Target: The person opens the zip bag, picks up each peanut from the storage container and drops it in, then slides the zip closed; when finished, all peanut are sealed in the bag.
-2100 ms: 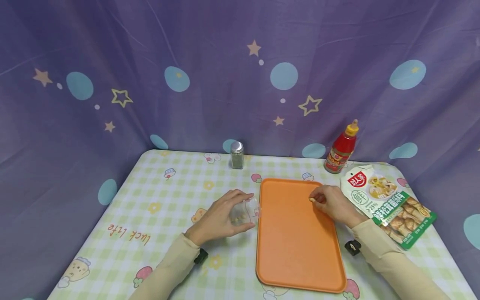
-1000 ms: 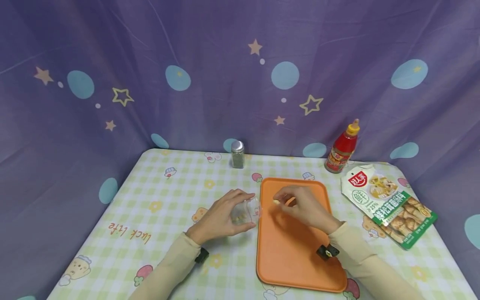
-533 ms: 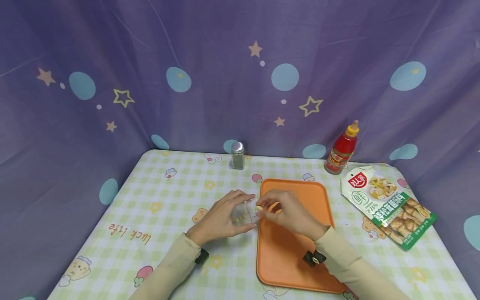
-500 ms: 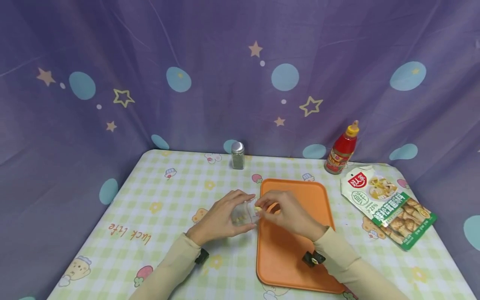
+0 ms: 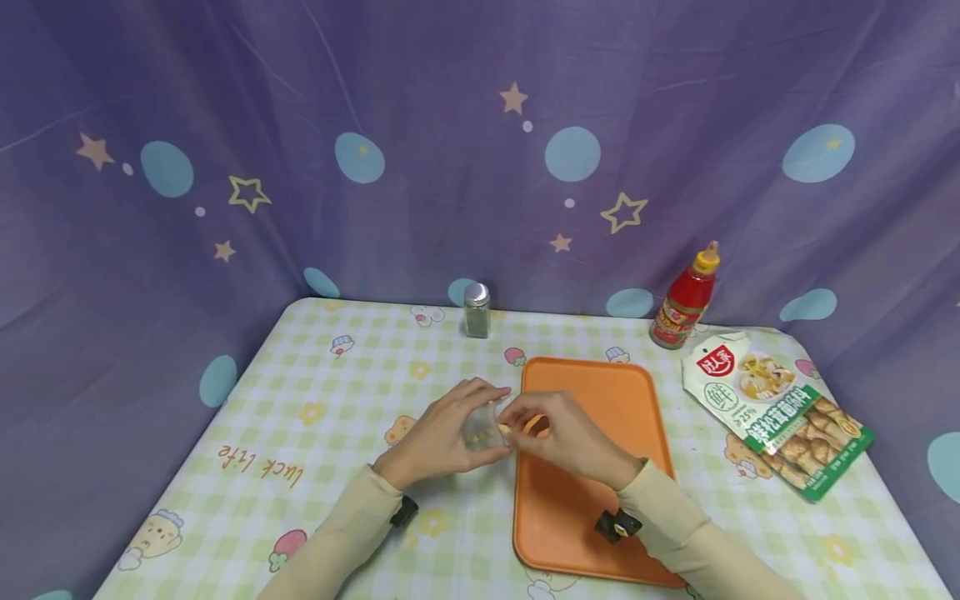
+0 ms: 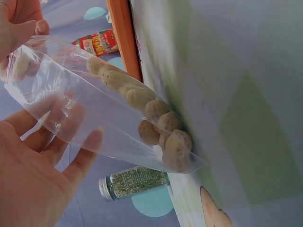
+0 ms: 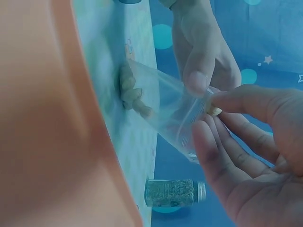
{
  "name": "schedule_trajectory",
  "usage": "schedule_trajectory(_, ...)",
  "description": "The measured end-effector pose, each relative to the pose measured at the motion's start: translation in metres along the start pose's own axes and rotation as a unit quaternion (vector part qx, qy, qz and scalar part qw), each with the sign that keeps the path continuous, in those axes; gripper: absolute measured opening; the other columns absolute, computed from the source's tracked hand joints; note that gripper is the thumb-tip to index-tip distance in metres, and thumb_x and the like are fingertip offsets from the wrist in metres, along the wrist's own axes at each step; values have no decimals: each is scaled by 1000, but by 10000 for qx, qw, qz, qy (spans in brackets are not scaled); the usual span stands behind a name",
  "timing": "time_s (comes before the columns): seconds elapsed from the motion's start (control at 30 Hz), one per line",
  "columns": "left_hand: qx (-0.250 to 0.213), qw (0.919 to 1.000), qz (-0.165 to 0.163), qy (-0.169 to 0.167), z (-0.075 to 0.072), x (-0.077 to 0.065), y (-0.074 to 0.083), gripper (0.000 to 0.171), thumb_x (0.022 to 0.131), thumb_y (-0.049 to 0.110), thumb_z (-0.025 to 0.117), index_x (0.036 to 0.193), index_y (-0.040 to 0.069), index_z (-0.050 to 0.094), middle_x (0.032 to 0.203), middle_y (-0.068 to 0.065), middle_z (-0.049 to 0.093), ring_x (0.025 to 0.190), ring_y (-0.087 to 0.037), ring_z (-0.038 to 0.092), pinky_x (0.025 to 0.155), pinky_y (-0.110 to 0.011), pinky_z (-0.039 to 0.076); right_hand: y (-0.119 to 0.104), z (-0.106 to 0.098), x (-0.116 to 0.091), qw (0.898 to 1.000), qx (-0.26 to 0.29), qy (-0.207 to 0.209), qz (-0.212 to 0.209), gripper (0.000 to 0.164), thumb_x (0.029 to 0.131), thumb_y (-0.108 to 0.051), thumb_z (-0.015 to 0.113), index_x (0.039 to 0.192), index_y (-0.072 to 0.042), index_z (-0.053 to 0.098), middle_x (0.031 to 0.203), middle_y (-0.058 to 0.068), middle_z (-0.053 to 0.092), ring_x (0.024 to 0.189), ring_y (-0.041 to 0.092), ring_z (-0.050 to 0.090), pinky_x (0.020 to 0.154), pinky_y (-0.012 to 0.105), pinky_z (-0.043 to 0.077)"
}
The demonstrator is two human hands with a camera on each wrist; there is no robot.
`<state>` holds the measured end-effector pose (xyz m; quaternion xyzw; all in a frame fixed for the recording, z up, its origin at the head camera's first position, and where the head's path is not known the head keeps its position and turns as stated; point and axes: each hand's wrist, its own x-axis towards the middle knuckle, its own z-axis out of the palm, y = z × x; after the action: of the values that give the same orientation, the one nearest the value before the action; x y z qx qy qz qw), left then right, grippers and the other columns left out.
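Observation:
My left hand holds a clear zip-lock bag by its upper part, its mouth spread toward the tray. Several peanuts in their shells lie along the bottom of the bag, which hangs close to the tablecloth. Thumb and fingers of my right hand pinch one more peanut at the bag's mouth. How far that peanut is inside the bag is hard to tell. Under my right forearm lies an orange tray.
A glass shaker of green herbs stands at the table's back edge. At the back right are a red sauce bottle with a yellow cap and a flat mushroom seasoning packet. A purple curtain hangs behind the checked tablecloth.
My right hand has moved left across the tray with the peanut, from its right side to the bag's mouth. My left hand and the bag have stayed in place.

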<state>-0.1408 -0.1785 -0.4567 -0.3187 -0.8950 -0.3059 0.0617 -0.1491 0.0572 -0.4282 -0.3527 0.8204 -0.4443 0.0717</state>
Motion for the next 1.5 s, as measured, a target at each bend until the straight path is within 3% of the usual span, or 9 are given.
schedule_trajectory(0.33, 8, 10000, 17, 35, -1, 1, 0, 72, 87, 53, 81, 147, 22, 58, 131, 2, 65, 122, -12, 60, 103, -40, 56, -1, -5, -2, 9999, 61, 95, 100, 10, 95, -13, 76, 104, -15, 78, 98, -7, 77, 87, 4, 70, 76, 24, 61)
schedule_trajectory(0.6, 40, 10000, -17, 38, -2, 2, 1, 73, 86, 50, 83, 148, 21, 58, 132, 2, 65, 124, -9, 58, 106, -39, 55, 6, -16, -6, 9977, -24, 551, 399, 11, 98, -15, 73, 105, -23, 77, 101, -6, 78, 90, 6, 71, 77, 26, 61)
schedule_trajectory(0.77, 40, 10000, -52, 25, -2, 3, 2, 75, 84, 50, 85, 148, 22, 58, 130, 3, 64, 122, -11, 59, 104, -37, 55, 15, -16, -8, 9947, 9, 816, 626, 10, 97, -15, 74, 104, -20, 77, 100, -1, 79, 89, 9, 72, 77, 28, 61)
schedule_trajectory(0.9, 48, 10000, -60, 16, -1, 4, 1, 78, 82, 51, 87, 148, 22, 58, 130, 2, 64, 120, -10, 59, 103, -37, 55, 23, -13, -9, 9937, 54, 712, 865, 12, 99, -18, 73, 109, -14, 78, 101, -1, 79, 87, 13, 74, 78, 26, 60)
schedule_trajectory(1.13, 25, 9999, -48, 127, -2, 4, 2, 81, 77, 52, 90, 146, 20, 60, 128, 4, 66, 117, -13, 61, 102, -37, 55, 28, -6, -9, 9883, 813, 265, 1263, 35, 104, -32, 65, 121, -2, 74, 104, 9, 79, 86, 25, 78, 75, 31, 63)
schedule_trajectory(1.33, -68, 9998, -92, 182, -3, 5, 4, 87, 71, 53, 93, 146, 21, 60, 127, 8, 65, 117, -14, 62, 102, -35, 55, 26, -2, -7, 9837, 1193, 141, 1338, 37, 104, -34, 66, 121, -2, 72, 103, 16, 79, 88, 32, 78, 79, 40, 64)
schedule_trajectory(1.5, -91, 9997, -72, 227, 0, 5, 7, 95, 65, 53, 96, 146, 21, 59, 127, 9, 64, 118, -14, 62, 102, -36, 55, 22, 2, -6, 9840, 1173, 153, 1329, 38, 100, -41, 69, 119, -8, 71, 100, 11, 80, 88, 27, 77, 80, 35, 63)
